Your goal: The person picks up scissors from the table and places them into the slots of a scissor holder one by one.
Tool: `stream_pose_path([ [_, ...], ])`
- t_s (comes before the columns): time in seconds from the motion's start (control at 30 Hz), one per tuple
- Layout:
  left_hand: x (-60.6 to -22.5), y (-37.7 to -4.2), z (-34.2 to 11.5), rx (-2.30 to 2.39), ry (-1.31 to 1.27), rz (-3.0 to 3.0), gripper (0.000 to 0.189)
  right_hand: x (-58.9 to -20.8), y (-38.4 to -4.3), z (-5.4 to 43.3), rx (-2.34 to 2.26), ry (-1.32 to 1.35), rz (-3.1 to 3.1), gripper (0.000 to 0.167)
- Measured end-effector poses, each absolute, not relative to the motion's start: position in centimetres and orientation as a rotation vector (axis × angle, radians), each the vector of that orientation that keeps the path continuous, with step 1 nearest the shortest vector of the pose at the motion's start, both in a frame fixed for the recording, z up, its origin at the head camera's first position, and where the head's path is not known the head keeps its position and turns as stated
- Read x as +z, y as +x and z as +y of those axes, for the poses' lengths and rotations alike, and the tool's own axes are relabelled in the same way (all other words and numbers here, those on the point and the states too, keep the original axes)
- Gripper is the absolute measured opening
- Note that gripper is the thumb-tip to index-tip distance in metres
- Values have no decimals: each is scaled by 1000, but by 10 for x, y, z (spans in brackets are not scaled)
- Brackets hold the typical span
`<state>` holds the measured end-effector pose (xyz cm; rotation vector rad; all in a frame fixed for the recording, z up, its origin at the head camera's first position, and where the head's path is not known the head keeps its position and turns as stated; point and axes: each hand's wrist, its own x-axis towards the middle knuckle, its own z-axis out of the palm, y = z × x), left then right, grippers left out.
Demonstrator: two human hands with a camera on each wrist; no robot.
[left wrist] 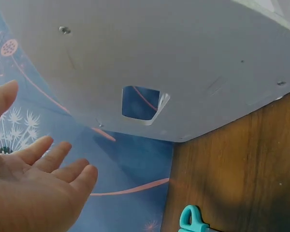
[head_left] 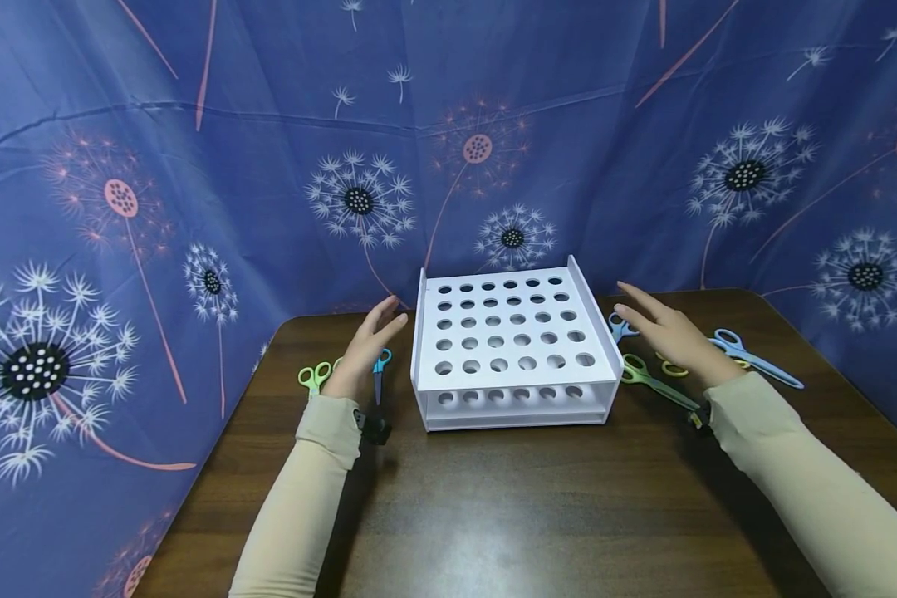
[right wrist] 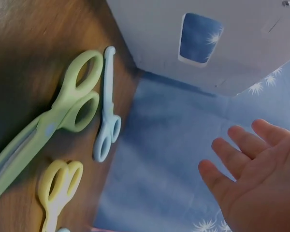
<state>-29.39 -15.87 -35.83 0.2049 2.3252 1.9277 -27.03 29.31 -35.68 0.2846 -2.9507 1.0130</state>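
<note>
A white rack [head_left: 512,332] with rows of round holes stands on the table between both hands. To its left, my left hand [head_left: 359,353] hovers with fingers spread, touching nothing. My right hand [head_left: 676,336] is held off the rack's right side, its fingers extended. In both wrist views a gap separates the palm from the rack's side wall [left wrist: 208,58], which has a squarish cutout. Near the left hand lie teal scissors [head_left: 379,378] and light green scissors [head_left: 314,376], partly hidden by that hand. Green scissors [right wrist: 43,128], yellow scissors [right wrist: 58,191] and light blue scissors [right wrist: 106,116] lie beneath the right hand.
Larger blue scissors [head_left: 762,361] lie farther right on the brown wooden table [head_left: 531,507]. A blue curtain [head_left: 269,183] with dandelion prints hangs right behind the rack and along the table's left side.
</note>
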Motion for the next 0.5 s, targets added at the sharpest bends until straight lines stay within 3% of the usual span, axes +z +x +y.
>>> stream_pose_path([
  [0.5,-379,-303,-151,2036,256,2288,61,-363,-273,276,1378,351,-2723,70],
])
